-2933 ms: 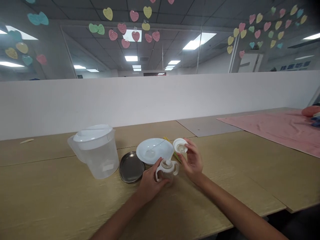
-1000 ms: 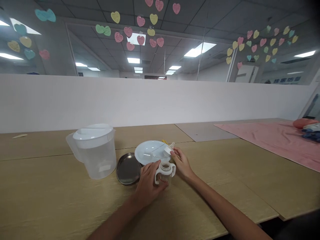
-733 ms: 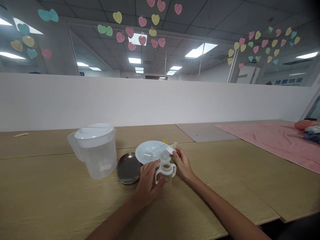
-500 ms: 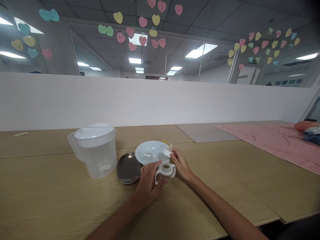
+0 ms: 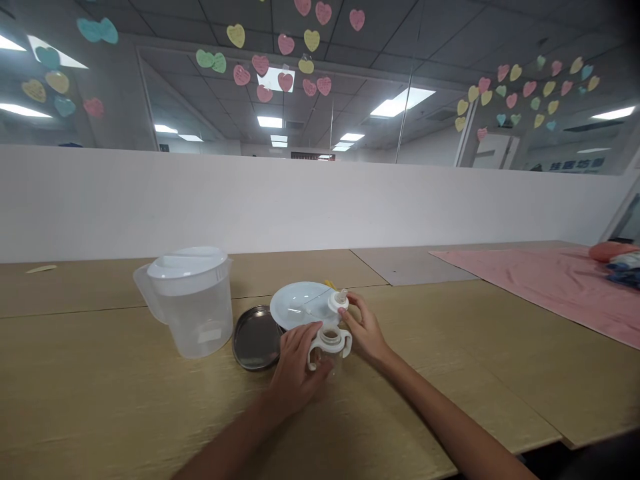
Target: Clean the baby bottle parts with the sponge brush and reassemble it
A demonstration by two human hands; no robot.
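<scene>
My left hand (image 5: pixel 299 363) is wrapped round a clear bottle (image 5: pixel 331 338) with a white two-handled collar; its mouth is uncovered and faces up. Just above and behind it, my right hand (image 5: pixel 364 327) pinches a white cap with a clear nipple (image 5: pixel 339 301), held apart from the bottle. Behind both hands lies a pale blue-white oval dish (image 5: pixel 287 298) with a thin clear item in it. A dark metal tray (image 5: pixel 256 339) sits left of my left hand, against the dish.
A lidded translucent pitcher (image 5: pixel 197 307) stands at the left. Something yellow (image 5: pixel 330 285) shows behind the dish. At the right, a pink cloth (image 5: pixel 545 280) covers part of the table (image 5: pixel 125 400). A white wall (image 5: pixel 300 207) rises behind.
My right hand has shifted slightly, and the cap in it has tilted more upright, its nipple now pointing up. My left hand and the bottle have barely moved.
</scene>
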